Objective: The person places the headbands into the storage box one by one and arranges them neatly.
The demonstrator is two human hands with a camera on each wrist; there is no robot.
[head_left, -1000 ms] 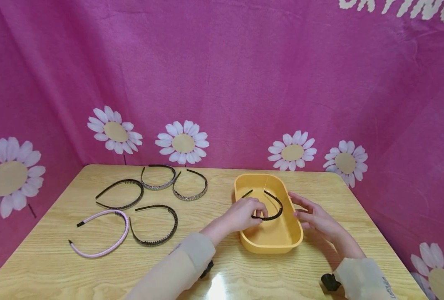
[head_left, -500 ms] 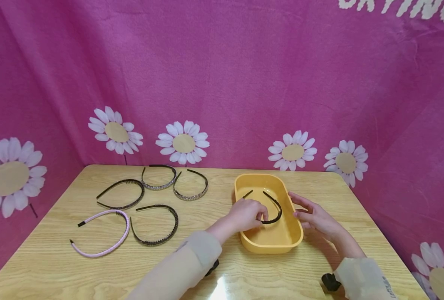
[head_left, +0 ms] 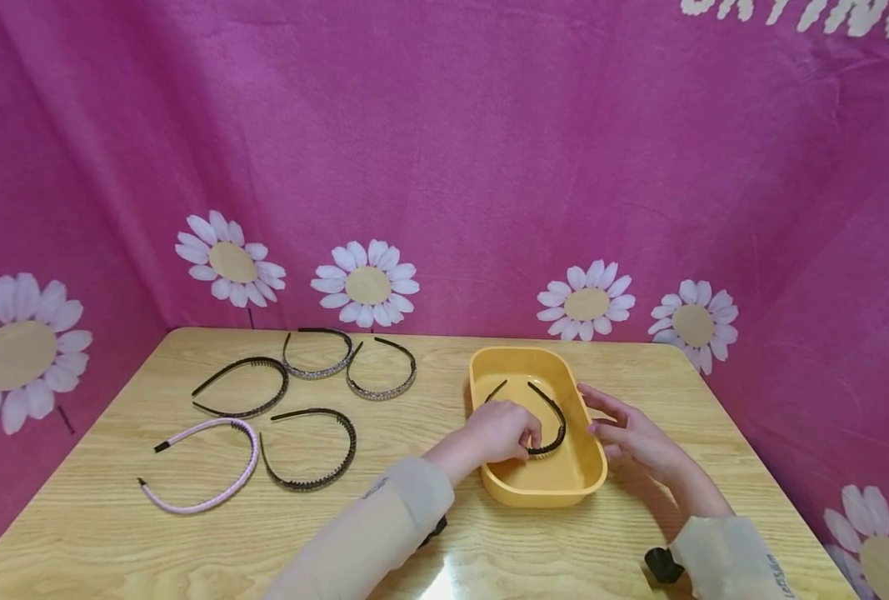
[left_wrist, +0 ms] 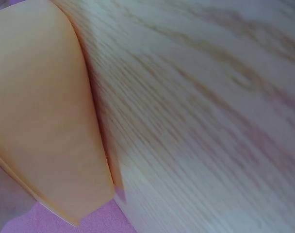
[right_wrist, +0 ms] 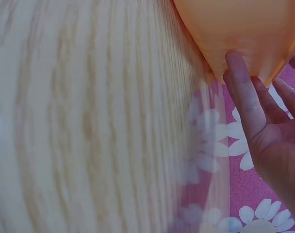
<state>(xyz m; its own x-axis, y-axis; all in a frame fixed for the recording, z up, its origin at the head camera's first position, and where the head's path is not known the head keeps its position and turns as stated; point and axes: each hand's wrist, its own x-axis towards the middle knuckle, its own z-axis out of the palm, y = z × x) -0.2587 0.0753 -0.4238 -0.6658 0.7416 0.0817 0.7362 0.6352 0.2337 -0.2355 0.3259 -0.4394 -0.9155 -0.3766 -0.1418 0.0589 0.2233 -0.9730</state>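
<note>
In the head view a yellow plastic tub (head_left: 543,497) stands right of centre. Inside it is a black toothed headband (head_left: 563,423), its two ends pointing away from me. My left hand (head_left: 496,431) reaches over the tub's left side, and its curled fingers pinch the band's near curve, which they partly hide. At the tub's right wall is my right hand (head_left: 633,432), fingers extended and fingertips against the outside. The right wrist view shows that right hand (right_wrist: 271,131) with straight fingers at the tub (right_wrist: 244,29). The left wrist view has mostly the tub's outer wall (left_wrist: 45,111).
Several headbands lie on the left of the wooden table (head_left: 212,550): a pink one (head_left: 255,457), two dark toothed ones and two glittery ones, among them a glittery headband (head_left: 380,395) nearest the tub. Purple cloth with daisies (head_left: 444,167) hangs around the table.
My left hand has shifted slightly right and toward me, and the black headband's near curve has come a little closer with it. The right hand and tub have stayed put.
</note>
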